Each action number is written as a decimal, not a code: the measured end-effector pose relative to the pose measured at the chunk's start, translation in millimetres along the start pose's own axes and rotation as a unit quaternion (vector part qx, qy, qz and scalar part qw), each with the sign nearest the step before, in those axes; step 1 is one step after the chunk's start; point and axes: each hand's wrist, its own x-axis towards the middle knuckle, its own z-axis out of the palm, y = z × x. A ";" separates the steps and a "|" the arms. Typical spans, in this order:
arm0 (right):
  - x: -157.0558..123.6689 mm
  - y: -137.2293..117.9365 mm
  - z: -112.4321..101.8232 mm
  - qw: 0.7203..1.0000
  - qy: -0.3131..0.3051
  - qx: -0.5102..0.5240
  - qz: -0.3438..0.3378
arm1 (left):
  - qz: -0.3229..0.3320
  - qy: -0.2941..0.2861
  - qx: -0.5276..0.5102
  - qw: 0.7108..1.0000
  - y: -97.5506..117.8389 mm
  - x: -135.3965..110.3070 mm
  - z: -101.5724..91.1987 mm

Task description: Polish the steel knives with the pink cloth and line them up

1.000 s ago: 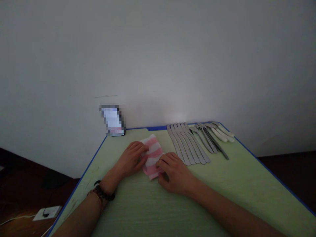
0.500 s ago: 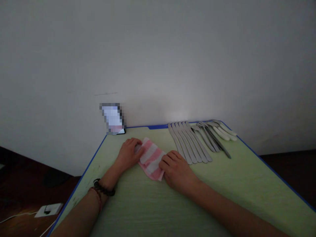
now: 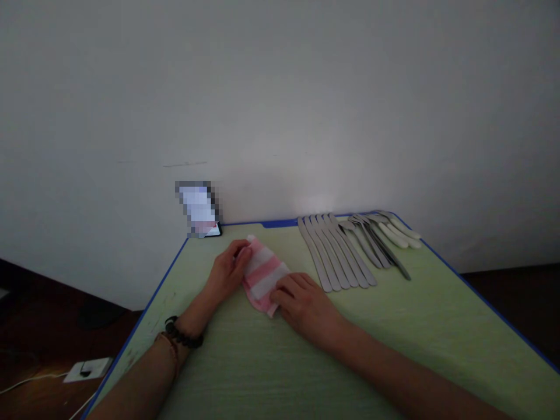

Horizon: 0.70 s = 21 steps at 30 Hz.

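Observation:
A pink and white striped cloth (image 3: 265, 269) lies folded over on the table, between my two hands. My left hand (image 3: 228, 269) is closed on its far left end, thumb on top and fingers curled behind. My right hand (image 3: 310, 306) pinches the near right end with bent fingers. Whether anything is wrapped inside the cloth is hidden from view. Just beyond my right hand, several flat metal pieces of cutlery (image 3: 335, 254), shaped like table knives, lie side by side in a slanted row.
Right of that row lie several metal spoons (image 3: 363, 245) and white-handled cutlery (image 3: 396, 236). A phone (image 3: 199, 207), blurred out, leans on the wall at the back left. The green table (image 3: 245, 373) has a blue edge. A white power strip (image 3: 87, 369) is on the floor.
Both hands have shifted slightly left with the cloth. My right hand has slid further onto the cloth's near end, and the cloth's far corner sits a little higher.

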 end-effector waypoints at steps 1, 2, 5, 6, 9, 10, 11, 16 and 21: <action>0.0 0.2 0.6 1.000 -0.008 0.002 0.005 | -0.019 -0.004 -0.036 0.999 0.1 -0.4 0.5; 0.1 0.6 0.6 1.000 -0.016 0.002 0.007 | -0.043 -0.008 -0.079 0.996 -0.3 -0.5 1.1; 0.3 1.9 -1.8 1.000 -0.031 -0.003 0.001 | -0.097 -0.006 -0.185 0.978 -3.6 0.4 2.1; 0.2 2.3 -3.3 0.999 -0.033 -0.003 -0.007 | -0.104 0.001 -0.203 0.974 -5.0 1.2 1.9; -0.6 2.3 -8.4 0.999 -0.025 0.006 -0.029 | -0.115 0.033 -0.245 0.962 -8.5 3.6 0.0; -1.0 2.0 -9.7 0.999 -0.017 0.011 -0.033 | -0.118 0.044 -0.257 0.958 -9.4 4.3 -0.5; -1.5 1.5 -10.6 0.999 -0.006 0.018 -0.037 | -0.118 0.053 -0.265 0.955 -10.2 4.8 -0.9; -1.9 0.6 -7.8 0.997 0.066 0.028 -0.034 | -0.092 0.068 -0.274 0.955 -13.2 5.8 -0.4; 1.1 5.3 -4.7 0.994 0.060 -0.052 0.070 | -0.075 0.052 -0.252 0.963 -17.8 5.7 -0.8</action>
